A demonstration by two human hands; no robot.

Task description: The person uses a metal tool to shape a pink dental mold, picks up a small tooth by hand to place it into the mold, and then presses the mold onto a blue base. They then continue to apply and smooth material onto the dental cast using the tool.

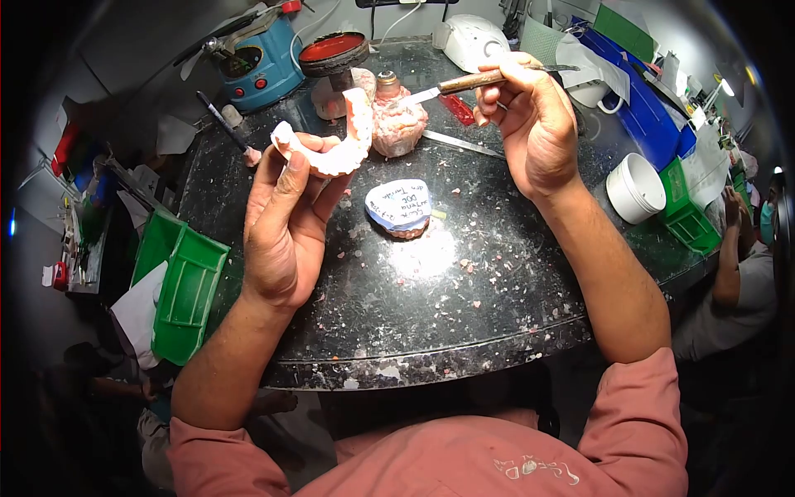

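Observation:
Raised over the bench's left side, my left hand (286,219) is closed on a pale, horseshoe-shaped dental arch (335,159), gripped between thumb and fingers. My right hand (538,124) pinches the brown handle of a wax knife (470,82), whose flat metal blade points left. In this view the blade tip overlaps a wax-crusted burner (397,128) with a metal top, just behind the arch. Below and between my hands lies a plaster dental model (399,205) with a bluish top and handwriting. A metal strip (464,143) and red wax (458,109) lie near the burner.
Along the back stand a blue machine (265,68), a pan of red wax (334,48) and a white device (472,43). A white tub (636,189) and green tray (691,211) are right; another green tray (178,286) is left. A co-worker (733,282) sits at right.

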